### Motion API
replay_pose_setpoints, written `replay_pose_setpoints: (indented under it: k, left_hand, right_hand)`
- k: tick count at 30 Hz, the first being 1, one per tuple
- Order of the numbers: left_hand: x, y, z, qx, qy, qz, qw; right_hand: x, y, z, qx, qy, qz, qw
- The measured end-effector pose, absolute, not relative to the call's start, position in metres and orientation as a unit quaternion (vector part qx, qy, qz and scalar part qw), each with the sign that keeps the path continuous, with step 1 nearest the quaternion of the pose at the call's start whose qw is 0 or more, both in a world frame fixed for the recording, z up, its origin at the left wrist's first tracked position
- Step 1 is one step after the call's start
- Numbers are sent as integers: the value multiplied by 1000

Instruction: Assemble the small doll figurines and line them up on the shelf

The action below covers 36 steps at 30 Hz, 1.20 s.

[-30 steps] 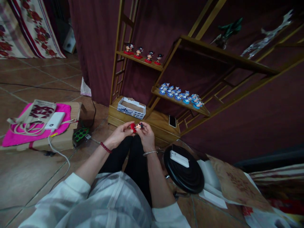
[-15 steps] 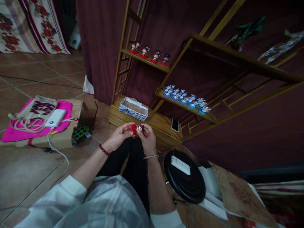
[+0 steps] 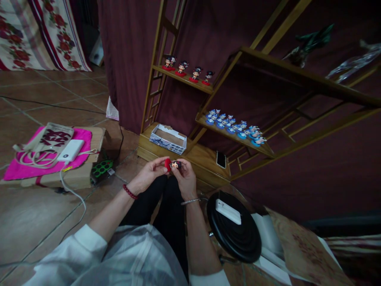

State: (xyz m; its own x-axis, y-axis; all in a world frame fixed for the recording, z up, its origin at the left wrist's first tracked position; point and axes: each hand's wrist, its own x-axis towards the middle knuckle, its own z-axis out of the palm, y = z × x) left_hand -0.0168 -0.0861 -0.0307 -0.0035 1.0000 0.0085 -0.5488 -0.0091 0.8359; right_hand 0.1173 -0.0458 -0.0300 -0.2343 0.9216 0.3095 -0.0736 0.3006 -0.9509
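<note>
Above my knees I hold a small figurine on its side, its dark-haired head toward the right. My left hand is closed on its round red base. The fingers of my right hand pinch the figurine's body and head. Whether base and body are fully joined I cannot tell. Beyond my hands, an open cardboard box with a printed side rests on the low wooden shelf. Several similar red-based figurines stand on the upper left shelf.
Blue figurines crowd the middle shelf, and a phone lies on the bottom one. To my right is a black round stool bearing a white object. A power bank and bag lie on a pink cloth at left.
The whole view has shifted slightly, with the shelves and hands a little lower in the picture. Both hands keep their hold on the figurine, whose red base looks turned more edge-on.
</note>
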Motion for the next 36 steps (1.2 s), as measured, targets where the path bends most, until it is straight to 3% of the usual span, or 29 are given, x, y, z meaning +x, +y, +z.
replay_pose_setpoints:
  k: [36]
  left_hand:
    - [-20, -89, -30, 330, 310, 610, 651]
  right_hand:
    - [123, -37, -20, -327, -742, 420, 409]
